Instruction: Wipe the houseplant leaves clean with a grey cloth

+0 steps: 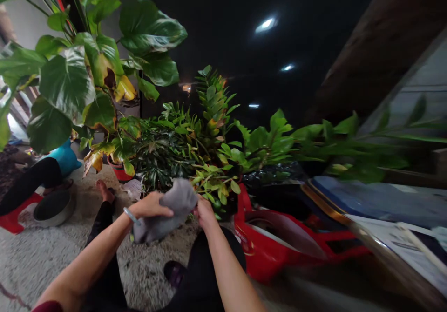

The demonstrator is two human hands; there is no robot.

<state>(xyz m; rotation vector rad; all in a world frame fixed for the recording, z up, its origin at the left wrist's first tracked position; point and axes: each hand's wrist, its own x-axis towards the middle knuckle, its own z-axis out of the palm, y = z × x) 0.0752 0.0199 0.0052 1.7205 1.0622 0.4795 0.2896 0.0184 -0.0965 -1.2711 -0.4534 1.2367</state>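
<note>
A soft grey cloth [176, 209] hangs in front of me, slightly blurred, its lower part drooping towards the concrete floor. My left hand [153, 206] wears a pale bangle at the wrist and grips the cloth from the left, its thumb lying across the front and the other fingers mostly hidden. At the cloth's right edge, my right hand [205, 212] is closed in a pinch on the fabric. Leafy plants [209, 163] grow just beyond both hands.
A red bag [265, 247] stands open to my right, beside stacked papers and boards [398, 228]. To the left are a large-leaved plant [70, 79], a round grey basin [54, 207] and a red stool [16, 221] with a seated person beside it. Dark glossy panels rise behind the plants.
</note>
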